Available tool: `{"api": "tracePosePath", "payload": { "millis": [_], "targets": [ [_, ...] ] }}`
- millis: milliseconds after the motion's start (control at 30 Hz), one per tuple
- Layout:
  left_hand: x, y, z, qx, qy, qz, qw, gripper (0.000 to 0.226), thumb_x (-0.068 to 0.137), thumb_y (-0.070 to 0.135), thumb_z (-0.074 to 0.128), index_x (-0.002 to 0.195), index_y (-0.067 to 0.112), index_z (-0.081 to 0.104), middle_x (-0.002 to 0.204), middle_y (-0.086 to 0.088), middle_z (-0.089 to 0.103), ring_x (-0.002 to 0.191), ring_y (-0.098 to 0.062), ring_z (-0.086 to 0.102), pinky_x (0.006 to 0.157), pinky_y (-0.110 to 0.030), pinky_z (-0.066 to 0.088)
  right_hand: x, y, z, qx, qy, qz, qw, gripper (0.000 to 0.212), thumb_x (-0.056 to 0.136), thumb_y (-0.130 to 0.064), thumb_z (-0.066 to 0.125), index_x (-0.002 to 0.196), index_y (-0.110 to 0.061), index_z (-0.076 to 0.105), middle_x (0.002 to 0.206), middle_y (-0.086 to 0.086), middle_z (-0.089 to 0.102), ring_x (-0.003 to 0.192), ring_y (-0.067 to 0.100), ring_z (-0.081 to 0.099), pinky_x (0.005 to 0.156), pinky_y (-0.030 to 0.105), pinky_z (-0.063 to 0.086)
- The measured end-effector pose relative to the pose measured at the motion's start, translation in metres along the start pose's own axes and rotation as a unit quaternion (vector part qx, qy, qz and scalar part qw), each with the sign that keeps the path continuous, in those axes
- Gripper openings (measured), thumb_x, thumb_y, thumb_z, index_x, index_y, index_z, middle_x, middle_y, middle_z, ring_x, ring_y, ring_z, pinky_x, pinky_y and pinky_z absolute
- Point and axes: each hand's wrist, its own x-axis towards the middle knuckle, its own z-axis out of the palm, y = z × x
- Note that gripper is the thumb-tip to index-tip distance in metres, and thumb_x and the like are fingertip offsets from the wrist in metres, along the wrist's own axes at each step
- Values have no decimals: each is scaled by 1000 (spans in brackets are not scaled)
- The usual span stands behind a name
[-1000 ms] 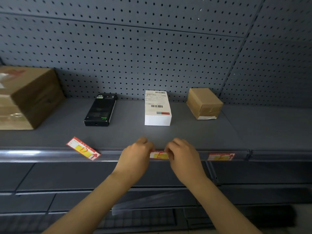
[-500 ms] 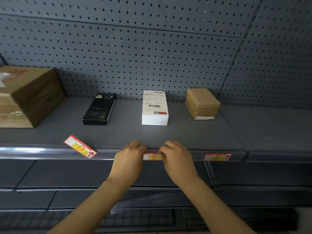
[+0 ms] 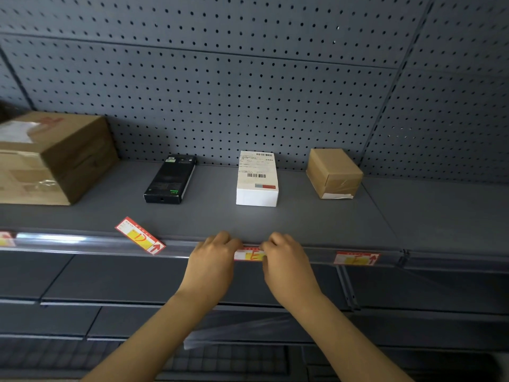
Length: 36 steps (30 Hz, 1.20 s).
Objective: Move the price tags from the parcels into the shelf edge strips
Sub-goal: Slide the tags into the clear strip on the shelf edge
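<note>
A red-and-yellow paper price tag marked "E" is seated in the clear plastic shelf edge strip, framed on both sides by curled fingers. Its left end is pinched by the left hand and its right end by the right hand — the fingertips are hooked over the strip's top lip, knuckles toward the camera. Left of the left fingers, a second red-and-yellow tag marked "D" is laid askew across the shelf's front edge. Right of the right fingers, a third tag is held in the strip. Beyond the fingertips, on the grey metal shelf, a white labelled box, a black slim box, a small brown cardboard parcel and — far left — a large taped carton are seen.
</note>
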Motion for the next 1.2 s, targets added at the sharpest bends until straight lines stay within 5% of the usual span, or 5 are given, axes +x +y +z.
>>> {"api": "tracePosePath", "payload": {
  "millis": [233, 633, 800, 1000, 1200],
  "targets": [
    [-13, -13, -7, 42, 2, -26, 999, 45, 75, 2, 61, 115, 22, 61, 109, -3, 64, 98, -25, 63, 89, -35, 42, 0, -22, 7, 19, -22, -49, 998, 30, 84, -3, 56, 112, -10, 63, 108, 6, 57, 102, 25, 50, 91, 36, 41],
    [-28, -86, -51, 62, 43, -55, 996, 35, 71, 0, 69, 104, 11, 66, 116, -14, 60, 102, -39, 56, 89, -46, 44, 18, -91, 27, 97, -51, -76, 991, 33, 90, -10, 54, 122, -16, 60, 121, 5, 61, 112, 23, 51, 96, 33, 42],
    [-28, -134, -73, 25, 68, -35, 997, 47, 64, -6, 75, 107, 10, 66, 116, -15, 60, 101, -40, 57, 81, -47, 49, 34, -126, 41, 116, -18, -37, 992, 32, 89, -8, 57, 120, -16, 61, 119, 4, 63, 109, 22, 55, 93, 34, 46],
    [-24, -186, -85, -45, 12, 26, 999, 43, 79, -1, 60, 119, 15, 60, 120, -9, 58, 104, -32, 55, 89, -42, 48, 51, -171, 63, 141, 37, 57, 988, 25, 89, -14, 60, 114, -17, 63, 112, 3, 64, 101, 20, 58, 85, 35, 52],
    [-22, -210, -82, -115, 0, 61, 992, 29, 85, -2, 56, 106, 15, 65, 104, -7, 62, 89, -29, 59, 70, -43, 54, 56, -195, 76, 123, 71, 119, 983, 16, 87, -16, 64, 103, -14, 66, 104, 4, 65, 93, 20, 59, 78, 38, 53]
  ]
}}
